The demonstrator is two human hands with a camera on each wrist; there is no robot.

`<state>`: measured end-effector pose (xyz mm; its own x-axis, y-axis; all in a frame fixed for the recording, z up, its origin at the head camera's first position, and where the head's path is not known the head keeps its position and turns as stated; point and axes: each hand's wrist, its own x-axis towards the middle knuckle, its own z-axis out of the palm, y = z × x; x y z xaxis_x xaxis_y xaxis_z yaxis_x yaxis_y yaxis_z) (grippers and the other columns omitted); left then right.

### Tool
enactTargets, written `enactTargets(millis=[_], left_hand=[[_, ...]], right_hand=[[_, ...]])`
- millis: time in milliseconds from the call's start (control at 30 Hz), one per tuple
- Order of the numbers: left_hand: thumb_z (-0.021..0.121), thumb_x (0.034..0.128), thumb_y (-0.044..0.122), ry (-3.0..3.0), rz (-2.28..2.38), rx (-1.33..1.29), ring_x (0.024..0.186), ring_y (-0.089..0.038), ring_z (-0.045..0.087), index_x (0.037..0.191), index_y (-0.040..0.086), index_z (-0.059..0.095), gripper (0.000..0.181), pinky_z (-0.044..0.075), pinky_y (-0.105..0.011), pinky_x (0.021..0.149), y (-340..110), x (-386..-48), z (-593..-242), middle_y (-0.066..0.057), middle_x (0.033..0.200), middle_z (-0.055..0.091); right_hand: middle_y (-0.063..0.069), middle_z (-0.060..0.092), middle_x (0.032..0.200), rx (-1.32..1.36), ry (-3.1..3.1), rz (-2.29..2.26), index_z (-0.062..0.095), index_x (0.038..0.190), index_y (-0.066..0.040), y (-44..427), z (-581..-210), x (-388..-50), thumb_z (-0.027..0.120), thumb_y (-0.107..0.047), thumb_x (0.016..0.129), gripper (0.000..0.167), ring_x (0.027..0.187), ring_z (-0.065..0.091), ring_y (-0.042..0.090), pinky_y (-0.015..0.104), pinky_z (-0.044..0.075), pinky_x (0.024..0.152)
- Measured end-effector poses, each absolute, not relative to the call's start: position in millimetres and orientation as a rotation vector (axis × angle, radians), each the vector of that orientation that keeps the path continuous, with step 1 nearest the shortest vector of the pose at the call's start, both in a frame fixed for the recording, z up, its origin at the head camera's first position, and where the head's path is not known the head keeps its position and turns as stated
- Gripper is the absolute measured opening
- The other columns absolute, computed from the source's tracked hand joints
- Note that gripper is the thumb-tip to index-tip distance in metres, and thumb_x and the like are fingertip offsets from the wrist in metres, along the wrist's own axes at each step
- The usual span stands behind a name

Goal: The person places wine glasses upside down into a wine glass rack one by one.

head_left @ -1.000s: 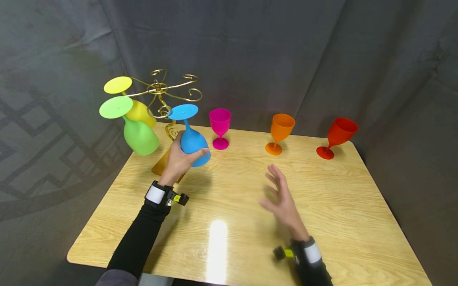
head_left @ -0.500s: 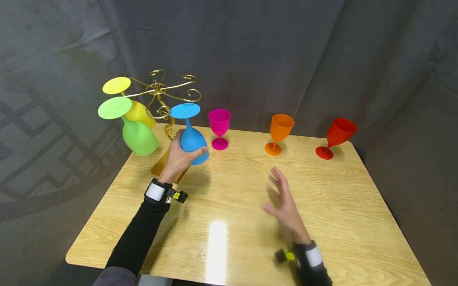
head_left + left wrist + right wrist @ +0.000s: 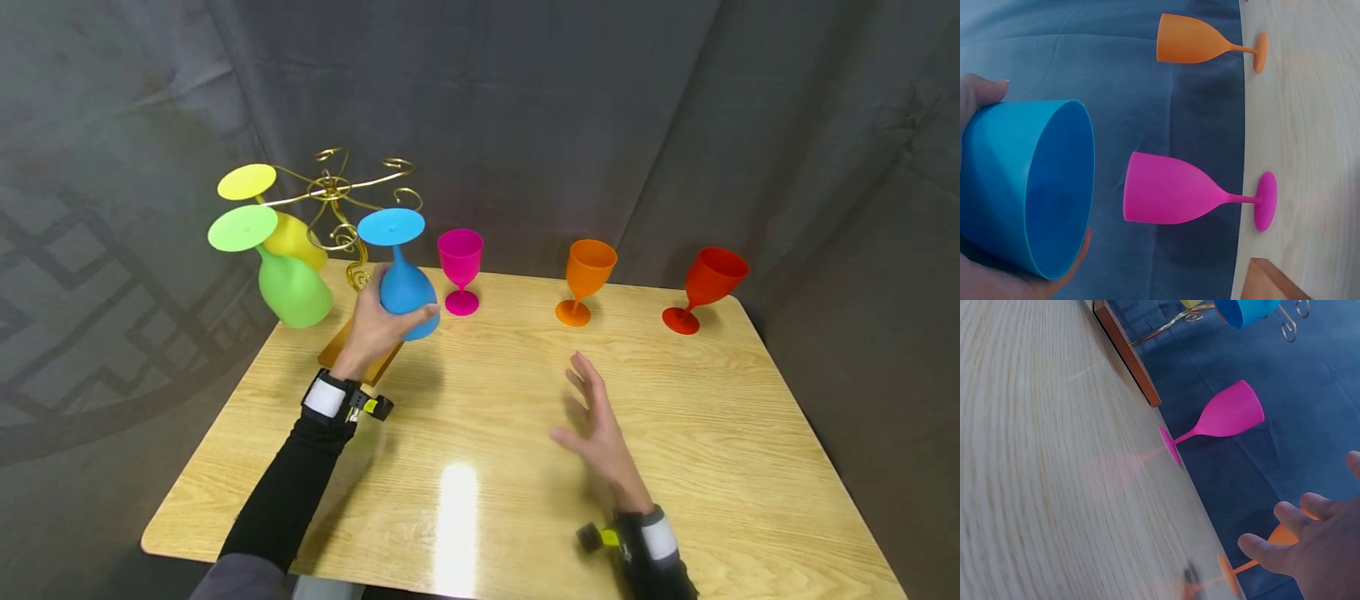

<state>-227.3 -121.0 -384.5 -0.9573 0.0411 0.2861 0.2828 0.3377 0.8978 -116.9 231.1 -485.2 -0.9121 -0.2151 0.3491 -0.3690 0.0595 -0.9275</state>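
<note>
My left hand (image 3: 375, 329) grips the bowl of a blue goblet (image 3: 407, 293), held upside down with its foot up, beside the front arms of a gold wire rack (image 3: 330, 190). In the left wrist view the blue goblet's (image 3: 1013, 181) rim faces the camera, between thumb and fingers. A green goblet (image 3: 294, 292) and a yellow goblet (image 3: 294, 237) hang foot-up at the rack's left. Over the table, my right hand (image 3: 600, 442) is held with fingers spread, touching nothing; the right wrist view shows its fingers (image 3: 1269, 553) in front of the orange goblet.
Upright along the table's (image 3: 510, 400) back edge stand a magenta goblet (image 3: 461, 254), an orange goblet (image 3: 590, 267) and a red goblet (image 3: 712, 277). The rack's wooden base (image 3: 382, 365) rests behind my left wrist. A grey curtain (image 3: 510, 125) hangs behind.
The blue goblet in my left hand has risen slightly, its foot now higher and a little apart from the rack's front curl. My right hand has barely moved.
</note>
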Motion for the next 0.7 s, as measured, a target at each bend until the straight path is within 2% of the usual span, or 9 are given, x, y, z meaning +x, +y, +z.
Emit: enactTargets(millis=[200, 467, 700], left_hand=[[0.085, 0.0811, 0.028, -2.39, -1.649, -0.276, 0.134, -0.046, 0.05, 0.152, 0.01, 0.036, 0.088, 0.047, -0.065, 0.108, -124, -232, -376, -0.022, 0.15, 0.046], [0.085, 0.0805, 0.029, -2.36, -1.664, -0.231, 0.132, -0.045, 0.051, 0.152, 0.009, 0.034, 0.09, 0.047, -0.065, 0.108, -129, -238, -368, -0.022, 0.149, 0.046], [0.086, 0.08, 0.029, -2.303, -1.649, -0.17, 0.131, -0.042, 0.052, 0.152, 0.01, 0.037, 0.089, 0.048, -0.062, 0.108, -136, -242, -365, -0.02, 0.148, 0.048]], right_hand=[[0.002, 0.014, 0.173, 0.6, -2.213, 1.982, 0.014, 0.166, -0.02, 232, -486, -117, 0.073, 0.009, 0.08, 0.108, 0.154, 0.021, 0.045, 0.016, 0.035, 0.115], [0.006, 0.015, 0.172, 0.618, -2.192, 1.962, 0.012, 0.165, -0.014, 234, -485, -118, 0.076, 0.005, 0.08, 0.108, 0.153, 0.02, 0.047, 0.015, 0.035, 0.115], [0.005, 0.016, 0.172, 0.609, -2.185, 1.961, 0.013, 0.165, -0.013, 235, -486, -118, 0.075, 0.008, 0.08, 0.108, 0.153, 0.021, 0.047, 0.017, 0.036, 0.115]])
